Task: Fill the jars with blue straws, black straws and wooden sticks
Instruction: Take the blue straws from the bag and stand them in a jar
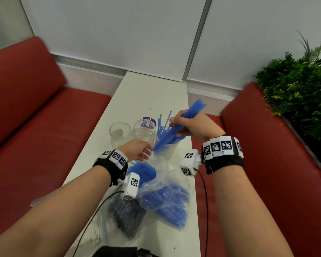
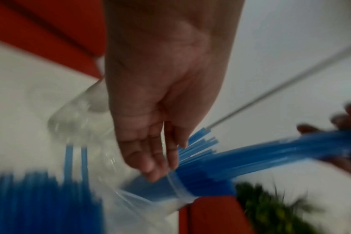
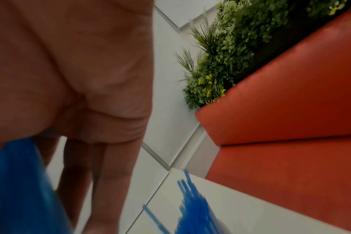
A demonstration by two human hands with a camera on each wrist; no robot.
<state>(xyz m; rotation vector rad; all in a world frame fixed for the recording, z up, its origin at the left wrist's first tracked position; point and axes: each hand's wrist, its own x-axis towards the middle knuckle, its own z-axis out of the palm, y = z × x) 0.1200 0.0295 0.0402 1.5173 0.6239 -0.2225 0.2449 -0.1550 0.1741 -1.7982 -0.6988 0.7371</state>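
Note:
My right hand (image 1: 182, 125) grips a thick bundle of blue straws (image 1: 176, 127), held slanted above the table with its lower end down by my left hand. In the right wrist view the bundle (image 3: 16, 182) is blurred beside my fingers (image 3: 110, 174). My left hand (image 1: 140, 150) hangs with loosely curled fingers (image 2: 150, 166) that touch the clear plastic at the bundle's lower end (image 2: 200, 174). Three glass jars stand in a row: an empty left jar (image 1: 120, 135), a middle jar (image 1: 144, 131), and a right jar (image 1: 168, 147) with loose blue straws (image 1: 162, 125) standing in it.
Near me on the white table (image 1: 146, 93) lie an open clear bag of blue straws (image 1: 165, 201), a bag of black straws (image 1: 127, 216) and a bag of pale sticks (image 1: 93, 236). Red benches (image 1: 35, 127) flank the table. Green plants (image 1: 295, 89) stand at the right.

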